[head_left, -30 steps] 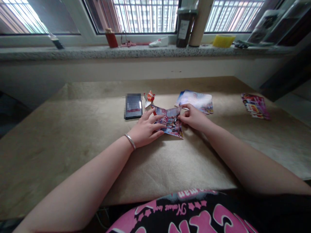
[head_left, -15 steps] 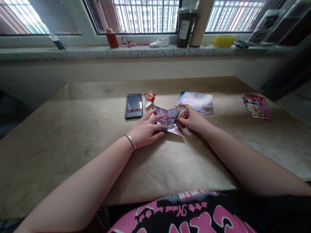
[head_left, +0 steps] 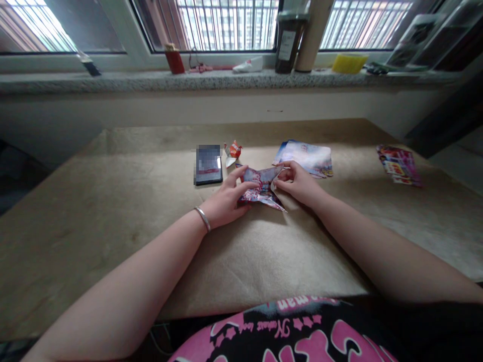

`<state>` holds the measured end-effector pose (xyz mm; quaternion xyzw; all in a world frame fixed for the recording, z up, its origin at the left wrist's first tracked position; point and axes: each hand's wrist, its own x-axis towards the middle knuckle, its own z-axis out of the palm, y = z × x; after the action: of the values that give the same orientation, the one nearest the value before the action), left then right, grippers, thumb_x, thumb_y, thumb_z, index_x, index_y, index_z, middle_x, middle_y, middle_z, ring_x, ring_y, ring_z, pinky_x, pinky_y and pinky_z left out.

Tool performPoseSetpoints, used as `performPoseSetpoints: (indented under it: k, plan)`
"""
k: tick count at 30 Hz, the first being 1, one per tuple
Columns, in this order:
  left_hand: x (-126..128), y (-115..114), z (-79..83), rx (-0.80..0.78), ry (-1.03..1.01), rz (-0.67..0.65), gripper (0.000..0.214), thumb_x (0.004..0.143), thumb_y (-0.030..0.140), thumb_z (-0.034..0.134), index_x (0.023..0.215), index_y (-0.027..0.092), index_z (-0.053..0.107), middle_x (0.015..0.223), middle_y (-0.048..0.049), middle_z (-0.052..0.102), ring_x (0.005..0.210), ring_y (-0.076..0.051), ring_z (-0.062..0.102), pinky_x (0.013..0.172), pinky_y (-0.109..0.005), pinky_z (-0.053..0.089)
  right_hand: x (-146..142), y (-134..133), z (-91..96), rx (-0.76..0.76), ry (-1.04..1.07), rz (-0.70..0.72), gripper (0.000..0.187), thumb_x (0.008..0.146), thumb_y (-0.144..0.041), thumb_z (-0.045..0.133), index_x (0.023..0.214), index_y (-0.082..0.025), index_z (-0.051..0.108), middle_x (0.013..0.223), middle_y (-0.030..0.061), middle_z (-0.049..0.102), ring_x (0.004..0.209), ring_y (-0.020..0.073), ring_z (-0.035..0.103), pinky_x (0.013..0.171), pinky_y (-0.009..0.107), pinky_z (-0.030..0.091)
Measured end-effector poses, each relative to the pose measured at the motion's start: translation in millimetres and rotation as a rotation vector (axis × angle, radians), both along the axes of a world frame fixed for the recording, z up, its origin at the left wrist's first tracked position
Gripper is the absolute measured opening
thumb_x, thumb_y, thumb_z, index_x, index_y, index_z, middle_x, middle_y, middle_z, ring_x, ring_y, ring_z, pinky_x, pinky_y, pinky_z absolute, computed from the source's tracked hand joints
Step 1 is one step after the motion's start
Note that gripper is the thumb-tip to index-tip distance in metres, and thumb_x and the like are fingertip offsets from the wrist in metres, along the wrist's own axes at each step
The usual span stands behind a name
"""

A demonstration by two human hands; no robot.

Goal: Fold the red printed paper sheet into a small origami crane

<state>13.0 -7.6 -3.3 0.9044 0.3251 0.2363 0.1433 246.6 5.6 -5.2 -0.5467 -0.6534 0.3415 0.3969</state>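
Observation:
A colourful printed sheet of paper [head_left: 262, 187], partly folded, lies on the tan table [head_left: 113, 211] in front of me. My left hand [head_left: 226, 201] pinches its left side, thumb on top and fingers curled under the edge. My right hand [head_left: 298, 183] grips its right corner between thumb and fingers. The paper is lifted a little off the table between the two hands.
A dark phone [head_left: 208, 165] lies just left of the paper, with a small red and white folded paper figure [head_left: 233, 152] beside it. A stack of printed sheets [head_left: 307, 157] sits behind my right hand, another sheet [head_left: 398, 165] far right. The windowsill [head_left: 226, 79] holds bottles and small items.
The paper was flat under my spread left fingers; now both hands have folded it narrower and raised it. My left fingers have curled around its edge.

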Motion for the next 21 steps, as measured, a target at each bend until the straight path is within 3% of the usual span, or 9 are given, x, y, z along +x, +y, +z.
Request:
performPoseSetpoints:
  k: [5, 10, 17, 21]
  plan:
    - [-0.6, 2.6, -4.6, 0.012, -0.095, -0.004, 0.056, 0.071, 0.007, 0.059, 0.124, 0.025, 0.047, 0.147, -0.0088, 0.012, 0.129, -0.029, 0.038, 0.110, -0.048, 0.034, -1.6, -3.1, 3.7, 0.047, -0.126, 0.080, 0.016, 0.072, -0.026, 0.057, 0.085, -0.016, 0.058, 0.073, -0.0007, 0.061, 0.064, 0.0115, 0.054, 0.064, 0.026, 0.044]
    - [1.7, 1.7, -5.5, -0.004, -0.220, 0.022, 0.080, 0.073, 0.011, 0.064, 0.139, 0.032, 0.026, 0.149, -0.0093, 0.007, 0.127, -0.028, 0.039, 0.106, -0.046, 0.041, 0.2, -0.8, -1.5, 0.032, -0.197, 0.036, 0.016, 0.072, -0.030, 0.056, 0.080, -0.016, 0.060, 0.072, 0.0014, 0.063, 0.063, 0.0135, 0.055, 0.062, 0.027, 0.044]
    - [3.4, 1.8, -4.3, 0.011, -0.432, 0.119, 0.106, 0.068, 0.031, 0.076, 0.144, 0.036, 0.002, 0.150, -0.0130, 0.002, 0.134, -0.036, 0.026, 0.101, -0.049, 0.043, 3.1, 3.6, -5.0, -0.051, 0.040, 0.053, 0.021, 0.074, -0.028, 0.054, 0.090, -0.015, 0.061, 0.081, 0.0034, 0.069, 0.073, 0.0152, 0.062, 0.069, 0.028, 0.048]
    - [4.6, 1.7, -3.5, -0.120, -0.519, 0.146, 0.110, 0.070, 0.044, 0.072, 0.141, 0.040, -0.012, 0.151, -0.0139, -0.002, 0.135, -0.036, 0.027, 0.102, -0.052, 0.040, 4.9, 5.8, -6.1, -0.092, 0.154, 0.019, 0.020, 0.076, -0.031, 0.057, 0.089, -0.016, 0.059, 0.080, 0.0033, 0.069, 0.066, 0.0135, 0.064, 0.063, 0.025, 0.049]
